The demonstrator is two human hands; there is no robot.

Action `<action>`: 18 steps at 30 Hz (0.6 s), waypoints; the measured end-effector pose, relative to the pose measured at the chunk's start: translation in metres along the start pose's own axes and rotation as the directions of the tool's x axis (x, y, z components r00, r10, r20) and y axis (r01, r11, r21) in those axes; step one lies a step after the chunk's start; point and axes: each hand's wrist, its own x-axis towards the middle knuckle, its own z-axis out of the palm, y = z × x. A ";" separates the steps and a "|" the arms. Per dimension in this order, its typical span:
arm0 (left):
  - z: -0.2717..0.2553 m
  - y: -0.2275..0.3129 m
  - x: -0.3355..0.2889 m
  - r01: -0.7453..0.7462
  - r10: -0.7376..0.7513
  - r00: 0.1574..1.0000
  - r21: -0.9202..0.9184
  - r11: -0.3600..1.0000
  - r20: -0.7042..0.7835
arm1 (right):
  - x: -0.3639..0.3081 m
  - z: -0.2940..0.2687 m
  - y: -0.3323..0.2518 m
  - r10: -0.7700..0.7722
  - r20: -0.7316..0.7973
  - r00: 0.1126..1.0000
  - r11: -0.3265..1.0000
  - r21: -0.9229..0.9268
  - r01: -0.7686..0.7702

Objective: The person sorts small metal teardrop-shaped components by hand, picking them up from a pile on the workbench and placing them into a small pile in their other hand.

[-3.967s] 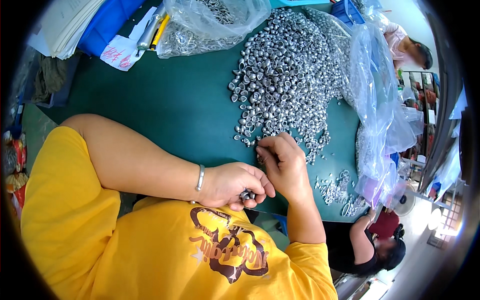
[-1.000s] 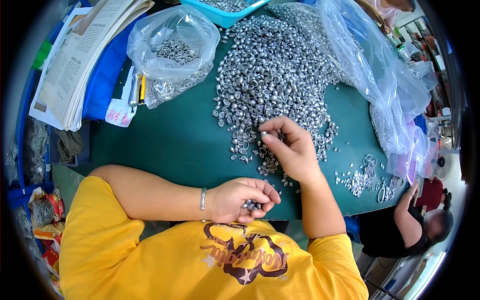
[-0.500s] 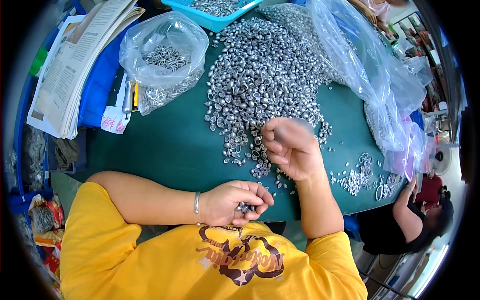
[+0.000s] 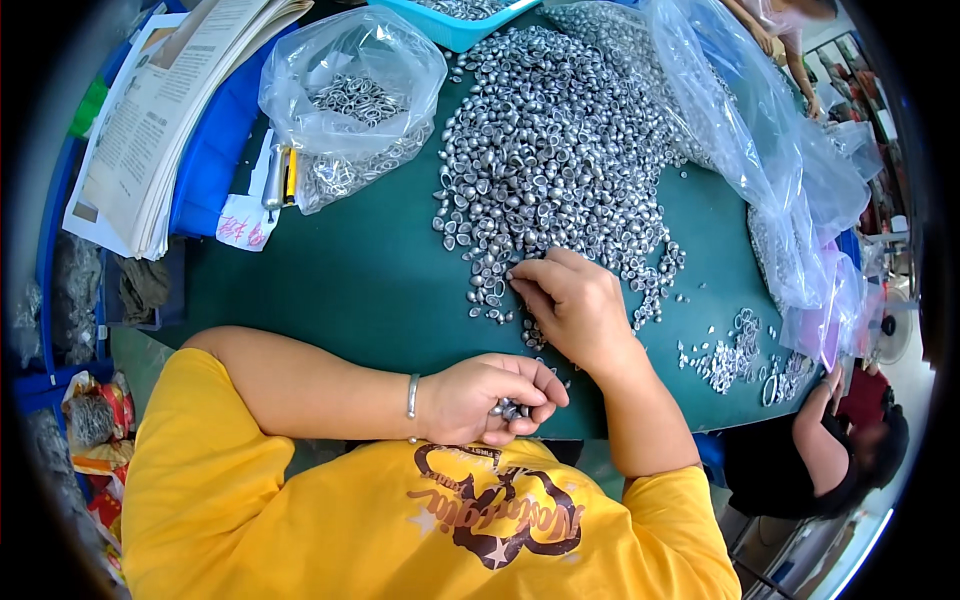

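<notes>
A broad heap of small silver metal caps, rounded and hollow, spreads over the green table. At the heap's near edge my right hand is pinched, thumb and forefinger together around one small metal cap. Close to my body, at the table's front edge, my left hand is curled palm-up around several of the same metal caps. A few loose caps lie beneath my right hand, partly hidden by it.
An open clear bag of metal rings stands at the left, beside pens and stacked papers. A turquoise basket sits at the back. Large clear plastic bags and small loose parts lie right. Co-workers sit beyond.
My right hand has turned palm-down and its fingertips now pinch at the heap's near edge. My left hand keeps its hold on the caps. The whole view has shifted slightly.
</notes>
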 end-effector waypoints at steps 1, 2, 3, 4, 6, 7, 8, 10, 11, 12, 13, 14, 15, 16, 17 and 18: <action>-0.001 0.000 0.000 -0.003 0.003 1.000 0.004 1.000 0.006 | 0.000 0.001 0.001 -0.008 -0.012 1.000 1.000 -0.003 0.008; -0.001 -0.001 0.000 -0.006 0.006 1.000 0.006 1.000 0.013 | 0.000 0.000 0.001 0.000 -0.002 1.000 1.000 0.007 0.000; -0.001 -0.001 0.000 -0.005 0.005 1.000 0.002 1.000 0.011 | -0.001 -0.001 0.001 0.008 0.008 1.000 1.000 0.018 -0.008; 0.000 -0.001 0.000 -0.004 0.004 1.000 -0.002 1.000 0.008 | -0.002 -0.001 0.000 0.016 0.018 1.000 0.999 0.028 -0.017; 0.000 0.000 0.000 -0.005 0.005 1.000 -0.005 1.000 0.006 | -0.001 -0.003 0.000 0.040 0.029 0.999 0.989 0.140 -0.044; 0.001 0.000 0.000 -0.005 0.005 1.000 -0.005 1.000 0.006 | -0.001 -0.004 -0.001 0.052 0.035 0.998 0.979 0.196 -0.058; 0.001 0.000 0.000 -0.004 0.004 1.000 -0.005 1.000 0.006 | 0.000 -0.007 -0.003 0.103 0.088 0.991 0.948 0.294 -0.125; 0.001 0.000 0.000 -0.010 0.010 1.000 -0.005 1.000 -0.002 | 0.000 -0.016 -0.004 0.186 0.206 0.961 0.844 0.468 -0.263; 0.001 0.000 0.001 -0.008 0.008 1.000 -0.004 1.000 -0.002 | -0.002 -0.019 0.001 0.145 0.234 0.961 0.810 0.530 -0.251; 0.002 0.000 0.001 0.019 -0.019 1.000 -0.053 0.998 -0.004 | -0.003 -0.021 0.001 0.092 0.227 0.969 0.771 0.600 -0.214; 0.003 0.002 0.001 0.046 -0.047 0.999 -0.102 0.994 -0.005 | -0.004 -0.024 0.000 0.038 0.216 0.976 0.725 0.666 -0.176; 0.003 0.004 0.000 0.072 -0.073 0.997 -0.149 0.986 -0.004 | -0.003 -0.027 -0.001 -0.015 0.199 0.980 0.674 0.726 -0.137; -0.002 0.002 0.000 0.049 -0.046 0.999 -0.109 0.993 0.022 | -0.002 -0.028 -0.002 -0.124 0.198 0.972 0.692 0.720 -0.058; -0.002 0.002 -0.001 0.019 -0.010 0.997 -0.115 0.993 0.073 | -0.004 -0.030 -0.008 -0.182 0.216 0.959 0.722 0.692 -0.018; -0.002 0.003 -0.002 0.037 -0.028 0.997 -0.147 0.989 0.065 | -0.005 -0.027 -0.012 -0.278 0.194 0.941 0.755 0.649 0.089; -0.004 0.004 -0.001 0.054 -0.044 0.997 -0.179 0.982 0.057 | -0.006 -0.026 -0.015 -0.373 0.179 0.911 0.774 0.601 0.199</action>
